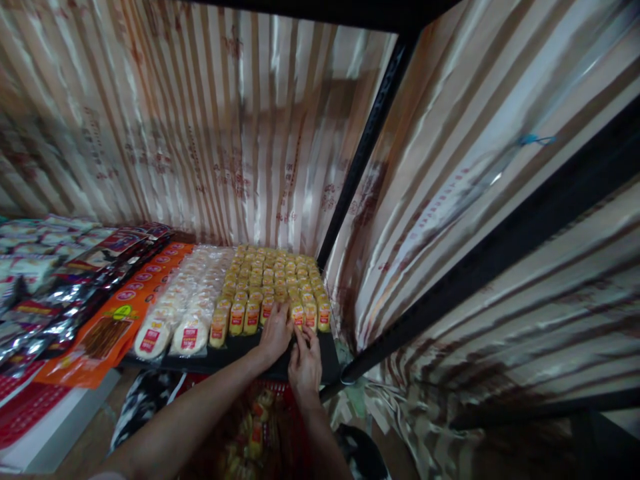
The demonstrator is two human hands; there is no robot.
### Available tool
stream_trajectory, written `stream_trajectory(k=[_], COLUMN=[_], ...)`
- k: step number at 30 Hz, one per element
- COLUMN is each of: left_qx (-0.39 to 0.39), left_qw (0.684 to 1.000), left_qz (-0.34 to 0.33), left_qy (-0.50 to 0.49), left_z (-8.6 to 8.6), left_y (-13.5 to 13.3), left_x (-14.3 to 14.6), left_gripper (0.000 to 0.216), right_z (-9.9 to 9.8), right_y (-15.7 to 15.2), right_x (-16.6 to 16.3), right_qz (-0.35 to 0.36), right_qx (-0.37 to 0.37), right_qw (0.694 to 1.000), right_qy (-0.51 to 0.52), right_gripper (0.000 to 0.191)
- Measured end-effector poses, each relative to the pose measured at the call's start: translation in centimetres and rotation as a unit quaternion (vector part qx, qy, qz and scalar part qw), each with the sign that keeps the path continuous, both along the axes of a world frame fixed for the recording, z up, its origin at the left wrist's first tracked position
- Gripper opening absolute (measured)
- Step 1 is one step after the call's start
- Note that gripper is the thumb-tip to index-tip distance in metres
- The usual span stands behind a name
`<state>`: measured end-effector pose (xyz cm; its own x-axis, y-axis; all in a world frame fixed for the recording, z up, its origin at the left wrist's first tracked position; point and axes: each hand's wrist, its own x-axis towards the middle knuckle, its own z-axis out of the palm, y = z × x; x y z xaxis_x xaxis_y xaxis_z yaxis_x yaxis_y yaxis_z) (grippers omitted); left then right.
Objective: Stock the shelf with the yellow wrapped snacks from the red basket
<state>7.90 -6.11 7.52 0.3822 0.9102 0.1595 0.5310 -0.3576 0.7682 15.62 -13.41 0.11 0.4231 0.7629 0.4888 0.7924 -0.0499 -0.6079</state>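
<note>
Both my hands are at the front row of small yellow wrapped snack packs (251, 315) with red labels, stood in close rows on a dark shelf (240, 353). My left hand (277, 333) has its fingers curled together against the left side of one snack pack (299, 313). From below, my right hand (305, 363) presses its thumb and fingers to the lower front of that same pack. The fingers partly hide the pack's lower edge. Under my forearms, a red basket (200, 380) holds more yellow packs (257, 433).
Left of the yellow packs lie round white wrapped cakes (189, 338), an orange bag (107, 333) and dark shiny packets (80, 300). A black post (367, 153) and slanting black bar (450, 287) frame the right. Striped plastic sheeting (260, 133) hangs behind.
</note>
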Motion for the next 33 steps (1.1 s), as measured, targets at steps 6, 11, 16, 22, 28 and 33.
stream_trajectory(k=[6, 11, 16, 22, 28, 33], left_qx=[0.037, 0.056, 0.062, 0.068, 0.033, -0.093], left_qw=[0.999, 0.996, 0.995, 0.996, 0.992, 0.982], left_qz=[-0.004, -0.054, -0.062, -0.043, -0.124, -0.162], left_qy=[0.010, 0.045, 0.048, 0.040, 0.009, 0.037], left_z=[-0.4, -1.3, -2.2, -2.7, -5.0, -8.3], left_y=[-1.4, -2.1, -2.0, -3.4, -7.5, -10.2], left_x=[-0.5, -0.6, -0.4, -2.3, -7.2, -11.2], left_gripper=[0.040, 0.030, 0.036, 0.044, 0.037, 0.028], right_z=[0.0, -0.2, 0.1, 0.7, 2.2, 1.9], right_y=[0.1, 0.2, 0.2, -0.1, -1.9, -5.5], right_x=[-0.1, -0.2, -0.3, -0.2, -0.9, -4.1], right_qz=[-0.003, -0.019, -0.011, -0.006, 0.096, 0.237], right_qx=[-0.025, -0.038, -0.061, 0.014, 0.015, -0.089], right_qw=[0.999, 0.998, 0.997, 1.000, 0.993, 0.966], right_qy=[-0.029, -0.043, -0.047, -0.003, 0.072, 0.062], right_gripper=[0.045, 0.045, 0.043, 0.042, 0.033, 0.023])
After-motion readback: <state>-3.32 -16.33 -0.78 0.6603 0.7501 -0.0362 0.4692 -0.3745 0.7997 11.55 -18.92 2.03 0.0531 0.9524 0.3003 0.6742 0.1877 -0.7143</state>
